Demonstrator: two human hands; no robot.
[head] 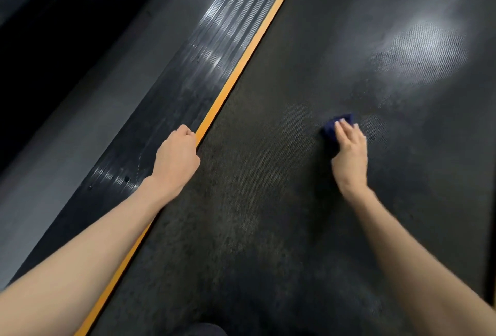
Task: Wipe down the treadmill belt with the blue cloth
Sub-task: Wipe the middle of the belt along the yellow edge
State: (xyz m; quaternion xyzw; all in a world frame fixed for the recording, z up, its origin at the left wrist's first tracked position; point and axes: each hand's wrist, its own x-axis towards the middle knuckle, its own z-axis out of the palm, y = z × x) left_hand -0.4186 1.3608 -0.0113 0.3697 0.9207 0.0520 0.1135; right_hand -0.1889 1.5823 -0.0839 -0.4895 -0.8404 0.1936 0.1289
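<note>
Presently, right hand [350, 156] presses blue cloth [331, 127] flat-fingered onto treadmill belt [268, 201]; left hand [175, 158] rests curled against orange strip [241, 67]. Seemingly empty.

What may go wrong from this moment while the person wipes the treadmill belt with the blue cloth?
1. The left hand, fingers curled, rests at the orange strip beside the belt; if the belt shifts under the push, fingers might get pinched.
2. The blue cloth under the right hand is small, so the dull patches nearer the person may be missed.
</note>
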